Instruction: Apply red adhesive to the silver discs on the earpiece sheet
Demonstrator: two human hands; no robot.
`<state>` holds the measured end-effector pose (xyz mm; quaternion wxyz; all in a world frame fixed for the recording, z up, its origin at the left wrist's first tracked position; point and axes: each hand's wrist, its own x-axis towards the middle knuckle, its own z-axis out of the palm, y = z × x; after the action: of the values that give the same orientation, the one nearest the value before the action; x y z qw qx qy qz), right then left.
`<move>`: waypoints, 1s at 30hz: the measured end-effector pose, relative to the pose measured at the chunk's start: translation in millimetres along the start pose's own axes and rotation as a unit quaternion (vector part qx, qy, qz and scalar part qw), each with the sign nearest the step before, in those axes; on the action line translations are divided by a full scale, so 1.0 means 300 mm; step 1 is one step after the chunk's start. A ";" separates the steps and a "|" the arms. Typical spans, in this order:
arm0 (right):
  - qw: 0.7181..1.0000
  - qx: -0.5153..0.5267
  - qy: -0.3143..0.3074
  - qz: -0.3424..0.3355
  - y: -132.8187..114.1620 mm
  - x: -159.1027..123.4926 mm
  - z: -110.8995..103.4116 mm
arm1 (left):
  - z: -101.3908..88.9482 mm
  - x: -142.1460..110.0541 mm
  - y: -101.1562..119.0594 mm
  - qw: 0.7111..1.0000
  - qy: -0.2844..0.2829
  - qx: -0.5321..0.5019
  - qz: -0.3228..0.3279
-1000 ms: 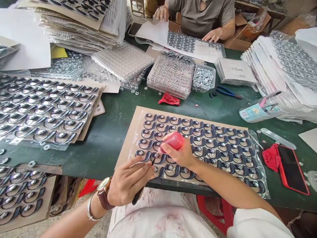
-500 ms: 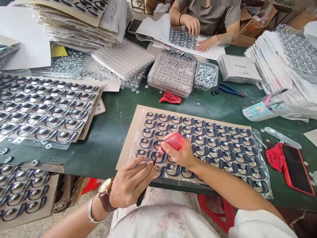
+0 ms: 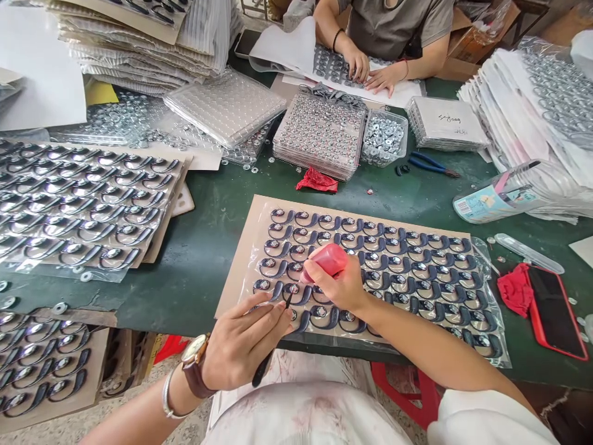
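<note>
My right hand [image 3: 340, 281] is wrapped round a red squeeze bottle [image 3: 331, 259], its narrow end tilted down to the left. My left hand [image 3: 248, 343] is closed on a slim black pointed tool [image 3: 262, 371], whose tip meets or nearly meets a round shiny stud in the lower left of the sheet. Both hands are over a brown cardboard sheet [image 3: 236, 259] covered in clear film. Rows of dark, curved, hook-shaped pieces [image 3: 424, 287] with shiny round studs lie on it. The bottle's tip is partly hidden by my right thumb and fingers.
More sheets of hook-shaped pieces [image 3: 88, 210] lie at the left. Stacked clear trays [image 3: 319, 133], a box of washers [image 3: 384, 137] and blue pliers [image 3: 433, 164] stand beyond. A clear jar [image 3: 491, 201] and red phone [image 3: 558, 315] are right. A co-worker's hands [image 3: 370, 71] work opposite.
The red bottle and my right hand have shifted slightly up and right, away from the stud. My left hand and the tool have barely moved. The co-worker's hands have come closer together.
</note>
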<state>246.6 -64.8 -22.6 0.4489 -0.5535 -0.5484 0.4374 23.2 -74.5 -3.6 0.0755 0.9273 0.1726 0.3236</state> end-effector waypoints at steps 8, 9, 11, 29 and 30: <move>0.999 -0.031 -0.013 -0.019 -0.025 0.012 -0.005 | 0.008 -0.014 -0.001 1.000 0.005 -0.019 -0.021; 0.999 -0.036 -0.012 -0.016 -0.028 0.012 -0.008 | 0.008 -0.012 -0.002 0.999 0.007 -0.026 -0.027; 0.999 -0.039 -0.016 -0.013 -0.033 0.010 -0.013 | 0.005 -0.004 -0.007 0.998 0.010 -0.040 -0.045; 0.997 0.006 -0.069 -0.035 -0.005 -0.001 -0.008 | -0.015 0.042 -0.069 0.973 0.041 -0.162 -0.159; 0.997 0.006 -0.071 -0.039 -0.004 0.000 -0.007 | -0.016 0.042 -0.073 0.971 0.043 -0.166 -0.165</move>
<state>248.2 -64.9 -21.1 0.4289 -0.4971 -0.5972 0.4608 23.6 -49.3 1.9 0.2735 0.8456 0.2702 0.3703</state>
